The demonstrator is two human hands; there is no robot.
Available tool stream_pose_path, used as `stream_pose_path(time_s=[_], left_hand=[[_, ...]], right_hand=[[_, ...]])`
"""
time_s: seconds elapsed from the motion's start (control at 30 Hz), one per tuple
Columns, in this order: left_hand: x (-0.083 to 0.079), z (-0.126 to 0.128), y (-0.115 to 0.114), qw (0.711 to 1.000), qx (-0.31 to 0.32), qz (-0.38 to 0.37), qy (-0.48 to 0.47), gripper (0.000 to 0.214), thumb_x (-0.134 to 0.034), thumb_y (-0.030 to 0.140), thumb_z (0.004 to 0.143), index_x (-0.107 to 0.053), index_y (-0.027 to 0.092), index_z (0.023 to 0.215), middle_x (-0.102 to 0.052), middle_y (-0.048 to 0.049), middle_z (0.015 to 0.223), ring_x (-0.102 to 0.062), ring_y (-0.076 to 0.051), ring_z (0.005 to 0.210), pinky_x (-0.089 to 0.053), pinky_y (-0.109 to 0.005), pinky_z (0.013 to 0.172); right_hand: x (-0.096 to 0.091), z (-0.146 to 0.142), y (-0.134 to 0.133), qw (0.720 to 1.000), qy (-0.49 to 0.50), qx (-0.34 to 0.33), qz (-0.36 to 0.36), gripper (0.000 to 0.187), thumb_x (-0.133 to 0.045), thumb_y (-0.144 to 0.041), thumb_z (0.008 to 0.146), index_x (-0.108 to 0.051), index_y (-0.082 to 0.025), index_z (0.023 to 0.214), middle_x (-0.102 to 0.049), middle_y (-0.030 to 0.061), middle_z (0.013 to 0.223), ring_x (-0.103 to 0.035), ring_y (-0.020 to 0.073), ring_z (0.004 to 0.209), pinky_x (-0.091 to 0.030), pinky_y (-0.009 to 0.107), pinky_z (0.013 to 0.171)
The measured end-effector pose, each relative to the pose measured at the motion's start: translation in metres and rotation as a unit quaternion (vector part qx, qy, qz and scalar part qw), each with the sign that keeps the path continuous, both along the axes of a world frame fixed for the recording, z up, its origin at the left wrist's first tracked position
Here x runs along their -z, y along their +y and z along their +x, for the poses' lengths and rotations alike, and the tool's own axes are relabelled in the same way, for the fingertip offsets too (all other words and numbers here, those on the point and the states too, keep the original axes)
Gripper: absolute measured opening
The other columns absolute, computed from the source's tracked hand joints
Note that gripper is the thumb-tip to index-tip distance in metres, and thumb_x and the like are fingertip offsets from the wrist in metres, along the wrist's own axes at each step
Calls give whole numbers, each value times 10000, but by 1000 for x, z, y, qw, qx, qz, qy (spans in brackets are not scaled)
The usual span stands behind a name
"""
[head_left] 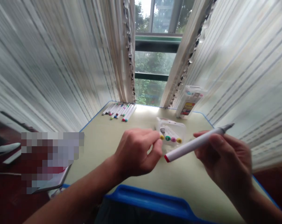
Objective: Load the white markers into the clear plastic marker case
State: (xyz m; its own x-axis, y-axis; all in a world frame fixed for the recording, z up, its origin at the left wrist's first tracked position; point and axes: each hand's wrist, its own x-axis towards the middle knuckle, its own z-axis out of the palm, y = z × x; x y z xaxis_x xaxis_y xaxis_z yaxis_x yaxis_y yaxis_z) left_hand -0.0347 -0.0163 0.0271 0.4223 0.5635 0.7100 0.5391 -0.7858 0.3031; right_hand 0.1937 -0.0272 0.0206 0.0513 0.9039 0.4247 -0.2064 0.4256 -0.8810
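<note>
My right hand (221,155) grips a white marker (197,142) with a red end toward me and a grey tip pointing up to the right. My left hand (137,151) is curled, its fingertips pinched at a yellow-capped marker (162,136) in a clear plastic marker case (176,126). Green, pink and yellow caps show at the case's open end. Both hands hover over a pale yellow-green desk (103,137) with a blue rim.
A row of several white markers (119,111) lies at the desk's far left. A clear plastic package (189,101) leans at the far right by the curtain. Striped curtains flank a window. A dark red surface with a tablet (54,183) sits at the left.
</note>
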Motion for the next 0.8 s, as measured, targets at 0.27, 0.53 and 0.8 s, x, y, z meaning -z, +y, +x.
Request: stream_pose_path(time_s=[0.27,0.53,0.8], left_hand=[[9,-64,-21,859,-403,-193,250,302,-396,224,982,-622,199,783,-734,-111,669,-724,-317,692,-493,-594,984],[25,-90,-18,779,-496,-253,290,379,-373,318,1007,-701,163,897,-815,-196,822,-792,-392,848,-503,-605,953],[25,-88,-18,805,-482,-207,278,337,-410,372,1017,-636,199,838,-796,-132,765,-772,-349,792,-421,-630,1079]], right_hand=[[8,11,-2,997,-74,-7,14,143,-786,-368,934,-894,-274,933,-699,39,552,-518,140,339,-367,262,272],[5,6,-2,997,-73,18,32,150,-795,-400,921,-896,-291,903,-684,30,526,-519,128,332,-368,238,277],[6,6,-4,998,-57,26,17,164,-815,-390,906,-882,-241,891,-686,30,531,-514,120,333,-374,223,287]])
